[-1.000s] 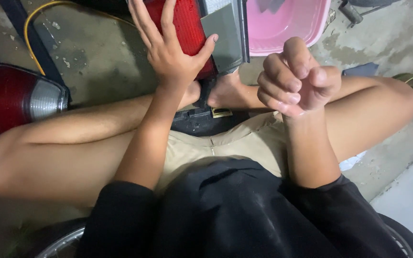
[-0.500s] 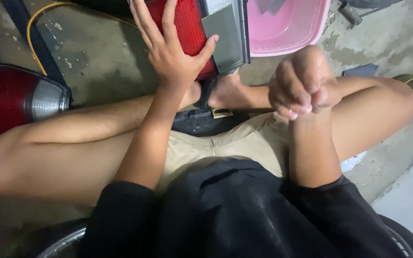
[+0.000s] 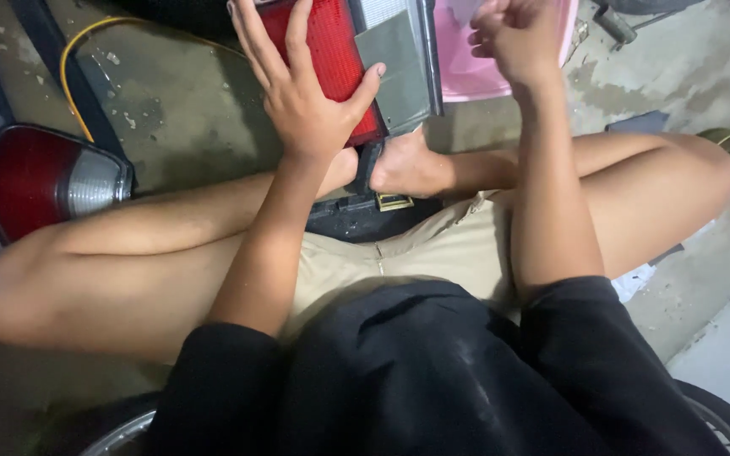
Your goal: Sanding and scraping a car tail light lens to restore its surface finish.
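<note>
left hand (image 3: 310,105) flat, open on tail lamp (image 3: 331,51) (top cropped) | right hand (image 3: 513,38) fisted, contents hidden

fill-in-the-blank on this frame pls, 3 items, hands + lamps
1. The left hand lies flat on the ____ lens of the tail lamp propped before the person.
2. The right hand is closed into a ____ in front of the pink tub.
3. A second tail lamp lies on the floor on the person's ____ side.

Missing words: red; fist; left

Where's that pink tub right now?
The pink tub sits on the floor at the top of the head view, right of the red tail light, partly behind the raised right hand.
</note>
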